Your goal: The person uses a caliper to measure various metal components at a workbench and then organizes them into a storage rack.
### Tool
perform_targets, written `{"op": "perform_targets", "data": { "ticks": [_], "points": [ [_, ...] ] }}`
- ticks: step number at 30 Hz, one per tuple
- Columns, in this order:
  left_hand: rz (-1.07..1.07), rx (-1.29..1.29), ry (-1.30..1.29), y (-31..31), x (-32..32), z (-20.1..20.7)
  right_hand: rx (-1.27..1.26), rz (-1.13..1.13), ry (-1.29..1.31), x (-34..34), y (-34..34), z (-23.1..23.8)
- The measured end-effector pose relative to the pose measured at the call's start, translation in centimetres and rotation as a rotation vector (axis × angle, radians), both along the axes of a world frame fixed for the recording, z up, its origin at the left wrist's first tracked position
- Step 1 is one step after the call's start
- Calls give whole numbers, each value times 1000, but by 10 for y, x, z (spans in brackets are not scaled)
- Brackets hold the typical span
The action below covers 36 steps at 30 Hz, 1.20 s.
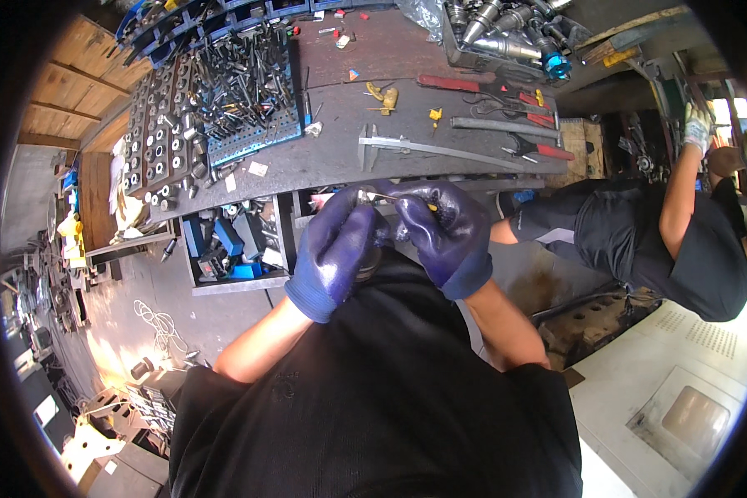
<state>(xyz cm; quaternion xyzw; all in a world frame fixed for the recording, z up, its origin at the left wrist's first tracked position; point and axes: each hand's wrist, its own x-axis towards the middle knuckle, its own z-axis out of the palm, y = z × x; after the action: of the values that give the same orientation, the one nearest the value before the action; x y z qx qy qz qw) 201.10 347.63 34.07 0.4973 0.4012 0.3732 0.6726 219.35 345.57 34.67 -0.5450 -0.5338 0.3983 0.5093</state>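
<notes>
In a purple-coated glove with a blue cuff, my left hand (334,247) is closed just beyond the bench's near edge, pinching a small silvery piece (363,196). A thin metal pin-like rod (380,196) spans the gap between the fingertips of both hands. Gloved the same way, my right hand (450,236) closes on the rod's other side, and a speck of yellow shows at its fingers. The gloves cover most of what I hold, so its exact kind is hidden. A vernier caliper (427,150) lies on the bench just beyond my hands.
Racks of drill bits (245,91) and collets (158,137) fill the bench's left side. Red-handled tools (548,151) lie to the right, below a bin of tool holders (506,46). An open drawer (236,289) juts out at left. Another person (639,228) works at right.
</notes>
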Motion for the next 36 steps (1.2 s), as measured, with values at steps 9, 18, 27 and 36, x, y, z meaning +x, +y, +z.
{"op": "perform_targets", "data": {
  "ticks": [9,18,27,36],
  "points": [
    [109,-130,-183,-23,0,7,170,36,-195,56,13,-7],
    [323,3,-128,23,-22,14,-16,-176,-905,78,85,-155],
    [236,-37,-564,77,-52,5,230,-260,-1194,69,154,-190],
    [214,-133,-781,104,-41,-3,1575,198,-3405,2,81,-91]
  ]
}}
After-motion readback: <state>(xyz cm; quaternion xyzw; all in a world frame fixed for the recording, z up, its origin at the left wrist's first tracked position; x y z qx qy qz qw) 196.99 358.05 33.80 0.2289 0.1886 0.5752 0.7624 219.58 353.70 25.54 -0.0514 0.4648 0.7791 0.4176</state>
